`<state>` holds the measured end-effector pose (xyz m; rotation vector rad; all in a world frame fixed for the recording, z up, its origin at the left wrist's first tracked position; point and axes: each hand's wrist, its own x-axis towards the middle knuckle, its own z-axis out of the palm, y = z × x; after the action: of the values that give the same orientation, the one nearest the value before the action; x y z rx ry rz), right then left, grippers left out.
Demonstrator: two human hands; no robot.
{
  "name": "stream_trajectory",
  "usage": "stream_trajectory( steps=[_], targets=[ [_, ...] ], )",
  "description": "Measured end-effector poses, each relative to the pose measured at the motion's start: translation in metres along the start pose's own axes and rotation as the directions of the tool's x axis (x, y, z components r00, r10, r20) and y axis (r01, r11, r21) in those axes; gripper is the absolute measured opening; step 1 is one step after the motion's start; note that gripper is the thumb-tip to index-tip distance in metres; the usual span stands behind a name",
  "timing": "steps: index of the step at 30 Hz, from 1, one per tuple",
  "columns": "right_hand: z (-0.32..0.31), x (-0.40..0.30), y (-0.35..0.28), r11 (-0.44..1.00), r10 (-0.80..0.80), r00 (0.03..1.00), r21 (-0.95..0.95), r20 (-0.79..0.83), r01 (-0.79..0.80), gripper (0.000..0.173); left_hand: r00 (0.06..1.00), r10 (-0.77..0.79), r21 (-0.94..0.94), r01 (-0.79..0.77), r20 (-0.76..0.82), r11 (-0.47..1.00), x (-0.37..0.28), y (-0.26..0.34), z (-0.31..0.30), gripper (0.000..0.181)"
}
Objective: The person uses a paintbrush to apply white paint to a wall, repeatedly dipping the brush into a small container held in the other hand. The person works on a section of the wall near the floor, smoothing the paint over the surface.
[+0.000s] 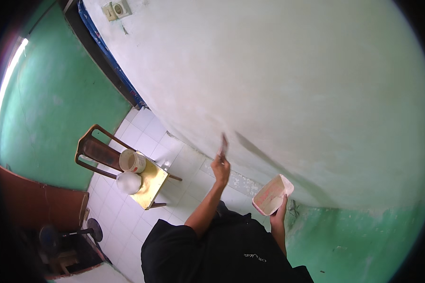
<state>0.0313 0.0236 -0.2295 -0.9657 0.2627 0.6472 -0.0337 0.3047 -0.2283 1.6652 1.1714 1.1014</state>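
My left hand (221,170) grips a narrow tool (224,143), likely a paintbrush, blurred and pointing at the wall. Whether its tip touches the wall cannot be told. In my right hand (279,214) is a rectangular plastic tub (273,195), tilted so that its pale, pink-streaked inside shows. Before me rises a wall (287,88) with a whitish coat over much of it; green shows towards its lower right. A long shadow falls on it between brush and tub.
To the left stands a wooden chair (102,152). Its yellowish seat (155,177) bears an open plastic bucket (132,161) and a round white object (129,183). Pale tiles (127,219) cover the floor. A fan (94,230) stands lower left; an electrical socket (118,9) is high on the wall.
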Motion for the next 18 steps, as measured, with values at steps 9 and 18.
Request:
stream_trajectory(
  steps=[9,18],
  targets=[
    [-0.010,-0.023,-0.002,0.999,-0.039,0.999,0.027,-0.016,0.040,0.060,0.940,0.067,-0.016,-0.076,-0.334,0.997,0.049,-0.037,0.095,0.016],
    [-0.017,-0.030,-0.008,0.995,-0.079,0.995,0.050,-0.067,0.083,0.059,0.986,-0.123,0.051,0.118,0.111,0.992,-0.102,-0.100,0.110,0.020]
  ],
)
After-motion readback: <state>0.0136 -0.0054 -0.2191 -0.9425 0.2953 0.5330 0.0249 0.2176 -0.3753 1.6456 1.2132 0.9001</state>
